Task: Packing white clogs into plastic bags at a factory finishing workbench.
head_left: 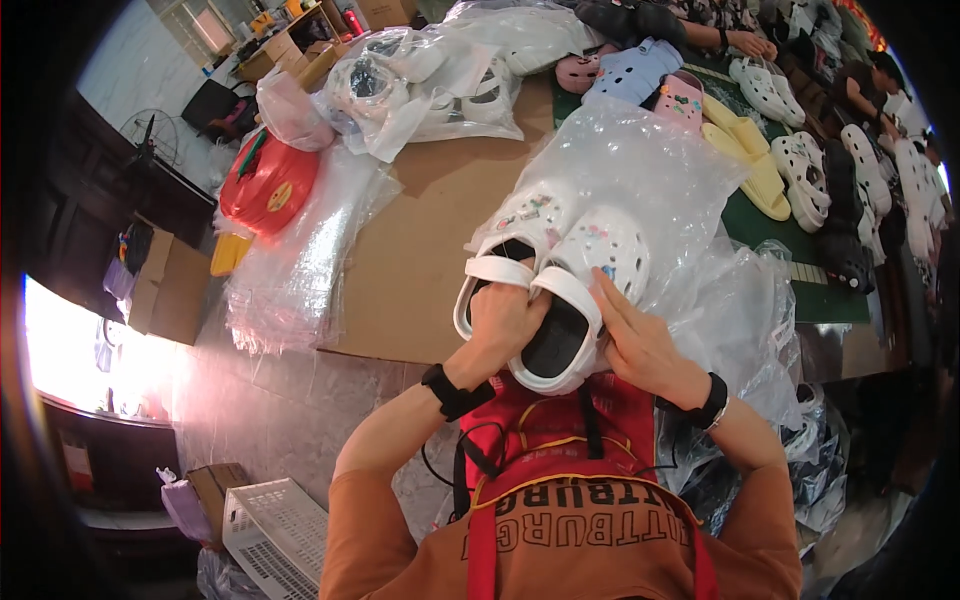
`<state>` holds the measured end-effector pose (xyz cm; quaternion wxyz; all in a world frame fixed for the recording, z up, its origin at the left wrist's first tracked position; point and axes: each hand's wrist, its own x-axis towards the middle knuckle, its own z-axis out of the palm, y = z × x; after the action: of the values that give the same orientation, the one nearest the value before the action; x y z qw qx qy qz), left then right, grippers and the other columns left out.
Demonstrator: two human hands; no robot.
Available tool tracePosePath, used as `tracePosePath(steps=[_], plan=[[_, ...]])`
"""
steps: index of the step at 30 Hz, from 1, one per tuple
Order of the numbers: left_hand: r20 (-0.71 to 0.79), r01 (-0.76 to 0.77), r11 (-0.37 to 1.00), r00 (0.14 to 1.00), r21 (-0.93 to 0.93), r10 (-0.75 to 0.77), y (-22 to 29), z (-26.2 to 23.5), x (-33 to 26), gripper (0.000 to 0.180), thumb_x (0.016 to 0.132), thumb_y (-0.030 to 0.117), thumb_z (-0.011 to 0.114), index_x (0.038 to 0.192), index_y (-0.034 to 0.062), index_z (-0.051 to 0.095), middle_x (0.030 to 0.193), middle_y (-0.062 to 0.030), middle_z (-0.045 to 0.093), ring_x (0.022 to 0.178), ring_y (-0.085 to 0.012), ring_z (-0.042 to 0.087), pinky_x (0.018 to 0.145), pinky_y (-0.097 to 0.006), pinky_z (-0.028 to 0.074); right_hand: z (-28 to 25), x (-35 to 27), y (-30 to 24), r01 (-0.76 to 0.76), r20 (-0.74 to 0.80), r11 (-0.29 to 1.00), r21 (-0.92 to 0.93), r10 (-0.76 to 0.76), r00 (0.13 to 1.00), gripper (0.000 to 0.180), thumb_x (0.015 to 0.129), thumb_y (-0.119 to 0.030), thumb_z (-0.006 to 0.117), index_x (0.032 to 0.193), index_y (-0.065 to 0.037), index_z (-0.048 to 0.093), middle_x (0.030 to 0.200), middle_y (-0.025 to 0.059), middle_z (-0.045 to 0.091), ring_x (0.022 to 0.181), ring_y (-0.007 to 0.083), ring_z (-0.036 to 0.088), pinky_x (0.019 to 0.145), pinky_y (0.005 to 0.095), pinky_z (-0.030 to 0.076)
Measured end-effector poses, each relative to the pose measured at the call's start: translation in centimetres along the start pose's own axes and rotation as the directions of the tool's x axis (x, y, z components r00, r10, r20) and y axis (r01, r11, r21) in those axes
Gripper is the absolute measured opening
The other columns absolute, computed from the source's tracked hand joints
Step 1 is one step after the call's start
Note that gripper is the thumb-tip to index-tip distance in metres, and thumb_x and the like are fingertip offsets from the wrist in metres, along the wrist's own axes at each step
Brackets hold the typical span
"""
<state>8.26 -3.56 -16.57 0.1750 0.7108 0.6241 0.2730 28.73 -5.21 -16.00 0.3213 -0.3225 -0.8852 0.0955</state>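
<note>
A pair of white clogs (618, 250) with small coloured charms lies toe-first in a clear plastic bag (660, 165), their heels pointing at me. My left hand (503, 318) is closed round the inner heel edge of the left clog (535, 215), its fingertips hidden inside. Flat along the outer side of the right clog lies my right hand (640, 345), its fingers stretched out toward the toe; its thumb is hard to see. Dark insoles show in both clogs. The heel ends stick out over the table's near edge.
Flat clear bags (290, 285) lie at the left beside a red round bundle (270, 185). Bagged white clogs (420, 85) stand behind on the brown board (420, 250). Yellow slides (745, 155) and more clogs fill the right. Another person's hand (750, 43) is at the far right.
</note>
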Motion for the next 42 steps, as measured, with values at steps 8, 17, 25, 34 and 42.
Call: tracePosePath(steps=[8, 17, 25, 34, 42], plan=[[-0.01, -0.412, 0.899, 0.91, -0.147, 0.415, -2.6, -2.9, -2.9, 0.036, 0.077, 0.014, 0.056, 0.112, 0.004, 0.055, 0.094, -0.0168, 0.06, 0.078, -0.0332, 0.06, 0.073, -0.04, 0.048, 0.2, -3.4, 1.4, -0.151, 0.046, 0.964, 0.221, 0.145, 0.988, 0.061, 0.071, 0.004, 0.054, 0.129, -0.013, 0.043, 0.134, 0.016, 0.04, 0.079, 0.0296, 0.061, 0.063, 0.0342, 0.049], [-0.14, -0.031, 0.956, 0.99, -0.293, -0.011, -7.4, -4.9, 2.1, 0.024, 0.083, 0.012, 0.051, 0.102, 0.0028, 0.061, 0.086, -0.0166, 0.063, 0.079, -0.0253, 0.062, 0.071, -0.032, 0.048, -0.9, -3.0, -0.8, -0.559, 0.122, 0.804, 0.204, 0.546, 0.829, 0.029, 0.072, -0.01, 0.064, 0.099, -0.004, 0.052, 0.093, 0.015, 0.057, 0.08, 0.032, 0.059, 0.065, 0.0373, 0.047], [0.1, 0.065, 0.897, 0.995, -0.437, -0.024, -11.2, -2.2, 2.7, 0.028, 0.09, 0.015, 0.046, 0.111, 0.0008, 0.057, 0.103, -0.0165, 0.062, 0.093, -0.0252, 0.06, 0.081, -0.031, 0.046, -0.5, -4.3, -2.0, -0.728, 0.343, 0.685, -0.036, 0.692, 0.635, 0.044, 0.077, -0.031, 0.063, 0.108, -0.003, 0.047, 0.089, 0.0177, 0.062, 0.082, 0.0338, 0.061, 0.067, 0.0403, 0.047], [0.045, 0.19, 0.849, 0.98, -0.493, -0.193, -9.2, -1.5, 2.0, 0.03, 0.088, 0.025, 0.049, 0.107, 0.0026, 0.058, 0.1, -0.0196, 0.061, 0.092, -0.0334, 0.058, 0.08, -0.036, 0.045, 2.6, -6.0, -1.1, -0.763, 0.332, 0.372, 0.528, 0.737, 0.589, 0.048, 0.083, -0.015, 0.057, 0.118, 0.0, 0.026, 0.093, 0.0172, 0.063, 0.074, 0.0197, 0.062, 0.066, 0.03, 0.046], [0.206, 0.122, 0.898, 0.978, -0.422, -0.036, -12.0, -0.3, 4.5, 0.036, 0.088, 0.002, 0.046, 0.124, 0.0029, 0.049, 0.109, -0.0129, 0.06, 0.097, -0.0177, 0.057, 0.083, -0.029, 0.046, 2.9, -6.0, -0.6, -0.762, 0.32, 0.405, 0.505, 0.732, 0.601, 0.046, 0.084, -0.013, 0.056, 0.116, -0.001, 0.026, 0.076, 0.0095, 0.06, 0.062, 0.0142, 0.055, 0.055, 0.0271, 0.042]])
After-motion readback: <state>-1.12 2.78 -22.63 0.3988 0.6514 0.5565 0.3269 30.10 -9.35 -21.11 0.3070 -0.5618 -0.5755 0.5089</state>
